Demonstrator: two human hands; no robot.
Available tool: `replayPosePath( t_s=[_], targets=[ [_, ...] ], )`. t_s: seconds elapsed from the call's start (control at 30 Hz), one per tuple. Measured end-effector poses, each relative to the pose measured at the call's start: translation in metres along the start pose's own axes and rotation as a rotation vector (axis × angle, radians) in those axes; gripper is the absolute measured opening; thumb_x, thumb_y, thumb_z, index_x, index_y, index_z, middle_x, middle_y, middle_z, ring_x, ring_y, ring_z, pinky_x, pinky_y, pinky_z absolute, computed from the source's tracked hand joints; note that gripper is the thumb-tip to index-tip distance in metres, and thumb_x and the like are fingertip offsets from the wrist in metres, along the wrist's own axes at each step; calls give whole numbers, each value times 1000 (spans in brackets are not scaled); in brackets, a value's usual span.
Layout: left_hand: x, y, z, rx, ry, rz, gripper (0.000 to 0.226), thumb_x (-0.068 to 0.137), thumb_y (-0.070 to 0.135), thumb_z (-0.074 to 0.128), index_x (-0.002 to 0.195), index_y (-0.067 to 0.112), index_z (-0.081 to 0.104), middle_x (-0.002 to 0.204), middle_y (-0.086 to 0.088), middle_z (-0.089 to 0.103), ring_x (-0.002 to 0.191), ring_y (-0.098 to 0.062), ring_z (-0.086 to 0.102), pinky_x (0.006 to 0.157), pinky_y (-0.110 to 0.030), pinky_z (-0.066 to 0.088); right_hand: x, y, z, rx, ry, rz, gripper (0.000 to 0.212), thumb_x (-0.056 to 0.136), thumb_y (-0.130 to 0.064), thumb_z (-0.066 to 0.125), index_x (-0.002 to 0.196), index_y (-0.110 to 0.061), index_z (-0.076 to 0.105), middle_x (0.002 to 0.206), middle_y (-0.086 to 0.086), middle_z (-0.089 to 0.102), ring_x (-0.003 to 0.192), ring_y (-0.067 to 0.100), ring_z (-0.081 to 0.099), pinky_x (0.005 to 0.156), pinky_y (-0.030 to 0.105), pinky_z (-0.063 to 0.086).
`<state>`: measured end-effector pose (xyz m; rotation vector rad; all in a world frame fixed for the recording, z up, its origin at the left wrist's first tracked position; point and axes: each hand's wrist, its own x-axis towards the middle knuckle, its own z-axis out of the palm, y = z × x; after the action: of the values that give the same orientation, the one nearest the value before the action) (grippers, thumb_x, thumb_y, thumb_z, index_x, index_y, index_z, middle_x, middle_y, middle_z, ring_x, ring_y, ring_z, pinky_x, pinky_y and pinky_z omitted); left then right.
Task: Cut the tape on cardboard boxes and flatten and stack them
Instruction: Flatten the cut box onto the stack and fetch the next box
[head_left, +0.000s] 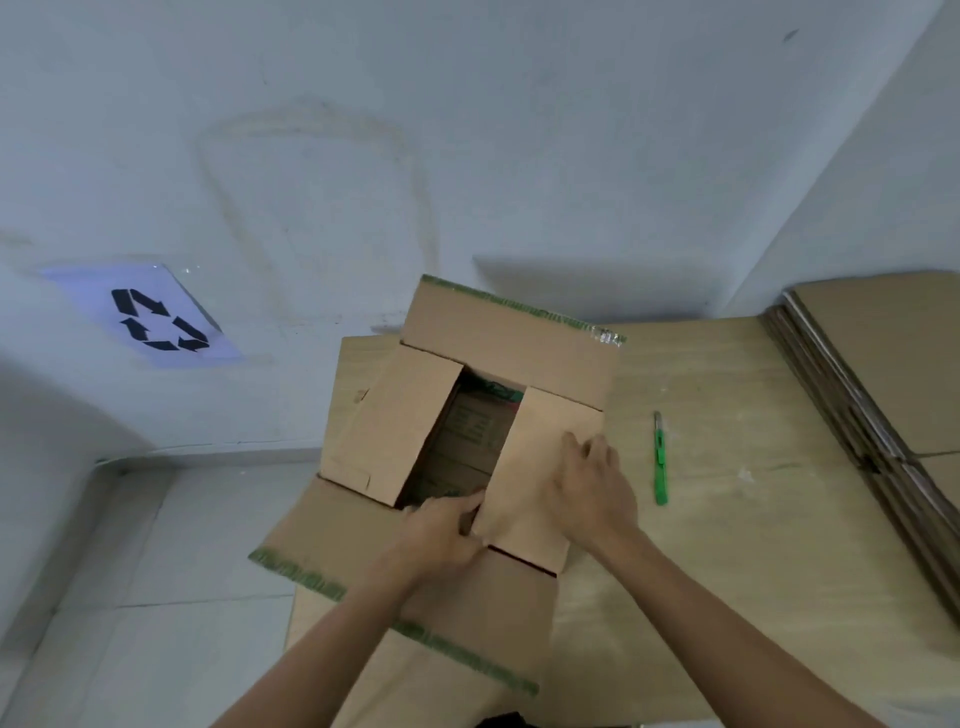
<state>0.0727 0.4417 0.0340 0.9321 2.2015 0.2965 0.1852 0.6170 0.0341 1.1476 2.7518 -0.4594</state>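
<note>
A brown cardboard box (498, 332) stands on the wooden table (727, 519) with its top flaps spread open. Green tape remnants run along the outer edges of the near and far flaps. My left hand (441, 530) grips the near corner of the right inner flap, fingers curled over its edge. My right hand (592, 488) lies flat on that same flap, pressing it with straight fingers. Printed cardboard shows inside the box. A green utility knife (660, 460) lies on the table to the right of the box, apart from both hands.
A stack of flattened cardboard (872, 374) lies at the right end of the table. A white sheet with a black recycling sign (156, 319) hangs on the wall at left. Tiled floor (156, 571) lies left of the table.
</note>
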Motion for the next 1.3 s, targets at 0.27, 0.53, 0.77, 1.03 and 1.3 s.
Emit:
replayPosePath(
  t_s=[0.27,0.53,0.77,1.03,1.3],
  targets=[
    [-8,-14,6,-8,304,63,57,97,12,54,149,33,48,169,2,8,156,-21,1,125,-39,16,-37,-39,29,174,-245,156,133,73,-87,50,155,-13,-25,160,4,-36,150,38,-24,113,72,11],
    [-15,-55,-13,385,703,-53,83,86,31,67,159,26,28,169,-9,-16,154,-27,-20,122,-55,12,-35,-46,29,208,-279,173,136,70,-90,48,151,-14,-30,156,1,-43,147,38,-31,110,76,5],
    [-14,-120,-33,13,414,-415,95,95,55,57,162,23,-1,168,-9,-18,154,-31,-17,121,-64,18,-27,-63,27,225,-286,233,130,76,-75,56,151,-19,-34,155,7,-45,144,45,-33,111,78,4],
    [-13,-101,-23,-129,467,-477,87,93,41,60,159,21,7,163,-10,14,145,-38,18,104,-55,44,-25,-5,-32,933,175,178,72,96,-20,61,157,-31,25,150,-3,47,109,9,55,88,24,46],
    [-14,-99,-15,-247,526,-464,70,103,35,46,161,21,8,159,-10,17,141,-38,17,111,-56,36,-1,85,26,129,-57,138,59,105,-16,36,160,-30,16,168,-8,10,150,32,24,116,53,34]
  ],
)
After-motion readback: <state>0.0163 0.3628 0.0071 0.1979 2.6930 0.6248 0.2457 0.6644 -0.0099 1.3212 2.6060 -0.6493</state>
